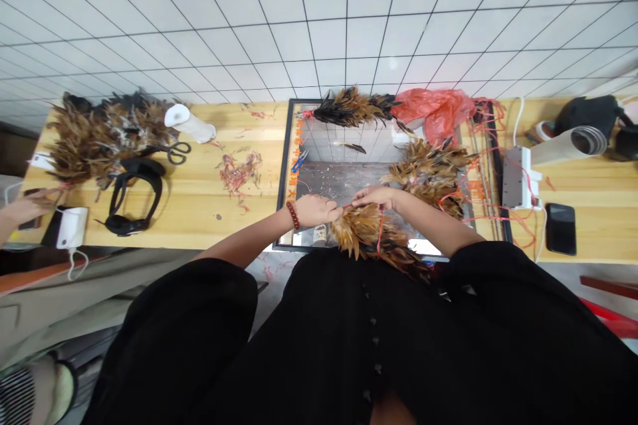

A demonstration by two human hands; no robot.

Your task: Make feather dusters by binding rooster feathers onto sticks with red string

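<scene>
- At the near edge of the mirror [326, 176], which has a black frame, there is a brown feather bundle [356, 229]; it hangs over this edge, against the person's black clothes.
- The left hand [315, 210] is above the near part of the mirror. Its fingers are closed, and they pinch the red string [347, 206] at the bundle's left end.
- The right hand [373, 196], just beside it, is almost closed also; thumb and fingers pinch the same string above the bundle.
- To the right of the mirror lies a black phone [561, 229]; I can read no brand on it.
- Along the mirror's left and right sides there is orange writing [476, 189], but it is too small for sure reading.
- On the mirror's left part lie blue snips [300, 161], and on its right part loose feathers [428, 169].
- At the mirror's far right corner is a red plastic bag [436, 113], crumpled; its content I cannot tell.
- At the mirror's far edge lies another feather bundle [351, 108].
</scene>
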